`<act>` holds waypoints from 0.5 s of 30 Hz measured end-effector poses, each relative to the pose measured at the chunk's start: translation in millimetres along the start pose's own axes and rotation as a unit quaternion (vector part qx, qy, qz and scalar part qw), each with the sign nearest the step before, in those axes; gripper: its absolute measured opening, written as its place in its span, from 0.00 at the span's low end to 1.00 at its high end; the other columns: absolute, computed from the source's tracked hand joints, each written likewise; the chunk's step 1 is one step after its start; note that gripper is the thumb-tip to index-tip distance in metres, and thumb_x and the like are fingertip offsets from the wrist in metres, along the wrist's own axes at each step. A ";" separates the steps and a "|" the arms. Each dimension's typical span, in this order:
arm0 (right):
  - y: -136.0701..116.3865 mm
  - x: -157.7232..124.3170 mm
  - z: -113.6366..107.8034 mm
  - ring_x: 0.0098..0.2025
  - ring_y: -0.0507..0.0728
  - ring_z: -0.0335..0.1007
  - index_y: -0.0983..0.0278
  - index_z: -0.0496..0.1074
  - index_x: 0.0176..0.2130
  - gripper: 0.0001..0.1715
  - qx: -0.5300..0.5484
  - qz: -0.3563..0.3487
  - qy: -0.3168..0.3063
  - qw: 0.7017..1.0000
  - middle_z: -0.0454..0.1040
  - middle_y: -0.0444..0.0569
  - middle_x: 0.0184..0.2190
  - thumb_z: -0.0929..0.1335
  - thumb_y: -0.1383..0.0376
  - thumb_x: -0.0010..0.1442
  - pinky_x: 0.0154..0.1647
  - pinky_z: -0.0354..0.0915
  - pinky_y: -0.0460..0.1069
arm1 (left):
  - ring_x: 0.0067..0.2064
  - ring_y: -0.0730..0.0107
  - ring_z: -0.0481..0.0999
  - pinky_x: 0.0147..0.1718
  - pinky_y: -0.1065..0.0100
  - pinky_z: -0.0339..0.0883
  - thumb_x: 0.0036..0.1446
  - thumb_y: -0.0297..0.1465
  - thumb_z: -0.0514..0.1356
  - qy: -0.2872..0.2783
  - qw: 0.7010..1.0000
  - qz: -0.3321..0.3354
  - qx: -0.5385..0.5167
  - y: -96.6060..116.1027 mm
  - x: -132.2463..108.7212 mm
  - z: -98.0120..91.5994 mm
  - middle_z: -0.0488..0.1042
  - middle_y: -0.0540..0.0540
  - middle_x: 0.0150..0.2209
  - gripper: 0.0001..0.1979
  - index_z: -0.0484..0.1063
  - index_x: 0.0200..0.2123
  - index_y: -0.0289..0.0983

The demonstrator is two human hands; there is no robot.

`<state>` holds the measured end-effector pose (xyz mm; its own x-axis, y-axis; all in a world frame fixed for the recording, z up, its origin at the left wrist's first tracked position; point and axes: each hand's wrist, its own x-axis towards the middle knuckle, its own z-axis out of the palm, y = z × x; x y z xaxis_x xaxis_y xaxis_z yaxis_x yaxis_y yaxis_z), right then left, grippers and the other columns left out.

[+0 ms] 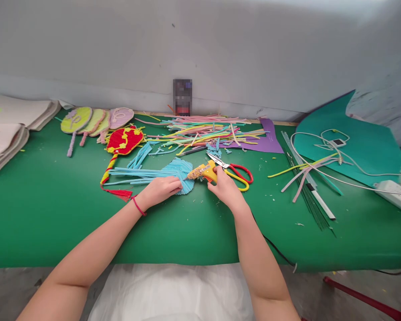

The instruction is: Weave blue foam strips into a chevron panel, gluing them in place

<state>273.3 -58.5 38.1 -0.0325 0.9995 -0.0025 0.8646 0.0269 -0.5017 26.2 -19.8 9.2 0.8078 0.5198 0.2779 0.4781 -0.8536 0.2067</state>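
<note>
A grey wall (120,49) backs my green table (194,243), a dark screen (182,94) against it too blurred to read. At least three pastel fans (76,117) and one red fan (120,143) lie left. My right hand (226,187) grips one glue gun (207,170), nozzle at the blue panel (177,167) mid-table; my left hand (163,190) touches that panel, whether pinching I can't tell.

Craft workspace, by the look of it; workshop or room in a home, I can't tell which. Green-topped table (87,243) against a plain grey wall (227,53). Heap of coloured fuzzy stems (200,133) along the back, blue offcuts (214,148) at its front edge. Scissors (246,170) lie near my right hand (225,189), which grips a yellow glue gun (207,171). Decorated paddle shapes (98,122) and a red-and-yellow fan (125,141) at left. Power strip (394,196) at the right edge; grey floor (334,307) below.
</note>
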 end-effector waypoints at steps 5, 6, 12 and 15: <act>0.4 0.0 0.6 0.43 0.62 0.71 0.61 0.58 0.44 0.17 0.006 -0.008 0.004 1.000 0.71 0.53 0.44 0.64 0.65 0.53 0.37 0.64 0.52 | 0.32 0.71 0.71 0.30 0.71 0.60 0.65 0.31 0.46 0.007 1.000 -0.002 -0.010 0.6 0.6 -0.7 0.73 0.47 0.31 0.13 0.68 0.34 0.39; 0.4 0.5 1.3 0.43 0.62 0.71 0.61 0.58 0.44 0.17 0.008 -0.011 0.005 1.000 0.71 0.53 0.43 0.64 0.65 0.53 0.36 0.64 0.52 | 0.32 0.71 0.71 0.30 0.71 0.60 0.65 0.31 0.46 0.007 1.000 -0.002 -0.010 0.7 0.7 -0.8 0.73 0.47 0.31 0.12 0.68 0.34 0.39; 0.0 2.6 3.9 0.43 0.62 0.70 0.62 0.58 0.44 0.17 0.014 -0.017 0.013 1.000 0.71 0.53 0.43 0.63 0.66 0.54 0.37 0.64 0.52 | 0.32 0.72 0.71 0.30 0.71 0.59 0.65 0.30 0.47 0.006 1.000 0.002 0.003 1.1 0.8 -0.7 0.73 0.48 0.31 0.11 0.67 0.34 0.39; 0.1 3.1 4.2 0.43 0.62 0.70 0.62 0.57 0.44 0.16 0.018 -0.010 0.010 1.000 0.70 0.54 0.43 0.63 0.66 0.54 0.37 0.64 0.52 | 0.33 0.72 0.71 0.30 0.71 0.59 0.65 0.30 0.47 0.003 1.000 0.002 0.004 1.4 1.3 -0.7 0.73 0.48 0.32 0.10 0.67 0.34 0.39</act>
<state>271.1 -55.5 34.4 -0.0396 0.9989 0.0248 0.8457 0.0468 -0.5316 27.7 -20.3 10.6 0.8075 0.5166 0.2846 0.4780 -0.8559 0.1973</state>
